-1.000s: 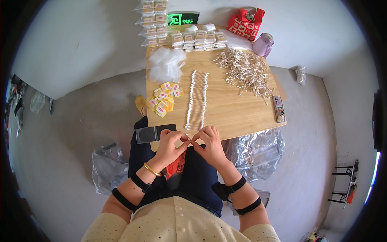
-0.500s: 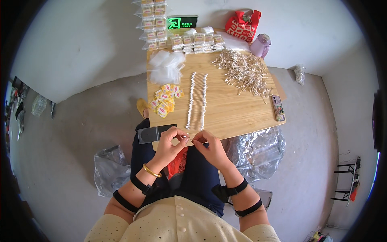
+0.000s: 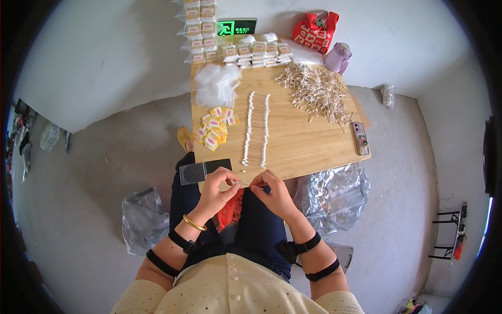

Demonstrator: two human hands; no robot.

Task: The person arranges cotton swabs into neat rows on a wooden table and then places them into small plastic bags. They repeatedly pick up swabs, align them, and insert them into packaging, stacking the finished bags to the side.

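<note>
Close to the near table edge, my left hand (image 3: pixel 218 189) and my right hand (image 3: pixel 272 194) face each other with fingertips pinched. Between them is a thin cotton swab (image 3: pixel 244 183), one end at each hand; its tips are hidden by the fingers. Just beyond my fingers one swab (image 3: pixel 253 171) lies crosswise on the table, slightly apart from a long row of cotton swabs (image 3: pixel 256 131). In that row the swabs lie side by side, like ladder rungs. A loose heap of swabs (image 3: pixel 320 94) covers the table's far right.
On the wooden table (image 3: pixel 298 149), yellow-and-white cards (image 3: pixel 213 131) lie left, below clear bags (image 3: pixel 215 86). Packed swab bundles (image 3: pixel 258 51) line the back. A phone (image 3: pixel 360 138) rests at the right edge, a dark flat case (image 3: pixel 194 172) near left. Plastic sacks (image 3: pixel 334 201) flank my legs.
A single swab now shows lying just short of the row's near end. My hands stay almost in place, and the thin swab between them is more visible.
</note>
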